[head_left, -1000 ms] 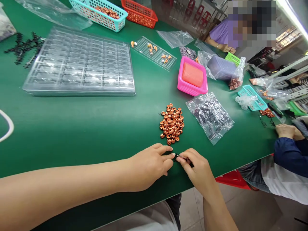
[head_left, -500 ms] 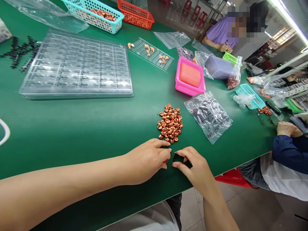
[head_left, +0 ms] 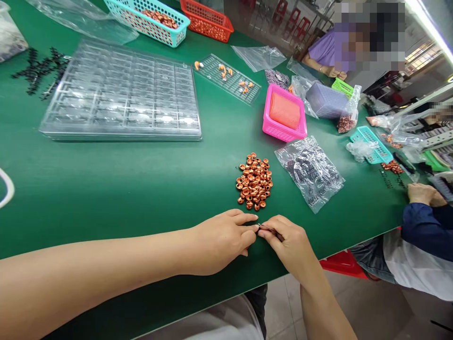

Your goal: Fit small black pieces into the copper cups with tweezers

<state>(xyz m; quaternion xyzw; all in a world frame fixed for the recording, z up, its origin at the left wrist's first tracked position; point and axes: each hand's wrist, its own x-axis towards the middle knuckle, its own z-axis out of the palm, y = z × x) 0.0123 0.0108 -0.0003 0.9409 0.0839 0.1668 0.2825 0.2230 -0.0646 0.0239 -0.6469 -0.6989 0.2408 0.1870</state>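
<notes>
My right hand (head_left: 288,241) pinches a small dark piece (head_left: 271,230) between thumb and fingers, just above the green table top. Its kind is too small to make out. My left hand (head_left: 226,241) reaches in from the left, with its fingertips meeting the near end of that dark piece. The left forefinger stretches forward while the other fingers curl under, so whatever they hold is hidden. Just beyond both hands lies a pile of small copper-coloured hollow caps (head_left: 255,182). A clear bag of dark small parts (head_left: 311,172) rests to the right of the pile.
Stacked clear compartment trays (head_left: 123,94) lie at the left, beside black sprue-like parts (head_left: 38,68). Farther back are a pink basket (head_left: 285,134), a clear grid tray (head_left: 230,78), and turquoise (head_left: 152,26) and red baskets (head_left: 207,21). A co-worker's hands (head_left: 424,193) are at the right.
My hands have come together: the left moved slightly right, and its fingertips now meet the dark piece. The right-hand fingers have closed more. The view has shifted a little.
</notes>
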